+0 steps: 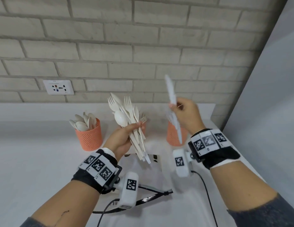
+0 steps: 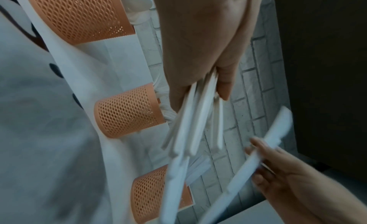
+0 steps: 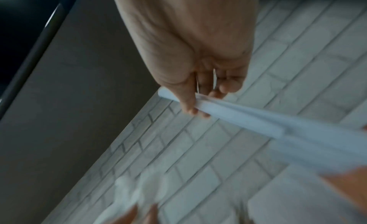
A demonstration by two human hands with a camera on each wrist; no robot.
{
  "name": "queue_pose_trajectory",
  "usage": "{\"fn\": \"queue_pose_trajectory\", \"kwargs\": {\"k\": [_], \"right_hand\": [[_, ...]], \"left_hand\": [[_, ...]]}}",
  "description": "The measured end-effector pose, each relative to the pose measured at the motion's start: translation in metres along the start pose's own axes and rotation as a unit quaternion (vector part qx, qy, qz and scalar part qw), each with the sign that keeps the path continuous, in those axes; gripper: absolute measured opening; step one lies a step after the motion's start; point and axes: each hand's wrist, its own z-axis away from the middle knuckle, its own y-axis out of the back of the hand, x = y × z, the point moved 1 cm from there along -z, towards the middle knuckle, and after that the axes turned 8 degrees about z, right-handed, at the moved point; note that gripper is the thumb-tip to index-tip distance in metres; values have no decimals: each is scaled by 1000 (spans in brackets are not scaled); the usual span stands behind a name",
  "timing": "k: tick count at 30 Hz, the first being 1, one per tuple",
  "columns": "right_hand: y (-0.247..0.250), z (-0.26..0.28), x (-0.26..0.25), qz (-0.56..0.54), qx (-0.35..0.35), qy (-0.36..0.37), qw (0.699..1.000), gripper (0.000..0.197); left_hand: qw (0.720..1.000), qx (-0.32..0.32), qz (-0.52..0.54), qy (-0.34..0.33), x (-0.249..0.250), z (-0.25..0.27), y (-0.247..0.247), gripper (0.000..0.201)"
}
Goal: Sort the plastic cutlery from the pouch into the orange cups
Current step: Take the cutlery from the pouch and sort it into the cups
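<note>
My left hand (image 1: 126, 133) grips a fanned bundle of plastic cutlery (image 1: 126, 112), forks, a spoon and knives, held above the white counter. My right hand (image 1: 180, 110) pinches a single white knife (image 1: 171, 89), tilted almost upright over the right orange cup (image 1: 171, 138). The left orange cup (image 1: 89, 138) holds several spoons. The middle orange cup (image 1: 144, 127) is mostly hidden behind the bundle, with fork tines showing above it. The left wrist view shows the bundle's handles (image 2: 194, 122) and all three cups. In the right wrist view my fingers (image 3: 190, 101) pinch the blurred knife (image 3: 248, 122).
The white pouch (image 1: 155, 163) with black marks lies flat on the counter (image 1: 36, 153) under my hands, a black strap (image 1: 151, 197) trailing toward me. A brick wall with a socket (image 1: 58, 87) stands behind the cups. A grey panel (image 1: 266, 79) closes the right side.
</note>
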Motion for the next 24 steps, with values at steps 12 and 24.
{"fn": "queue_pose_trajectory", "kwargs": {"k": [12, 24], "right_hand": [[-31, -45, 97, 102, 2, -67, 993, 20], [-23, -15, 43, 28, 93, 143, 985, 29]], "left_hand": [[1000, -22, -7, -1, -8, -16, -4, 16], [997, -22, 69, 19, -8, -20, 4, 45]]}}
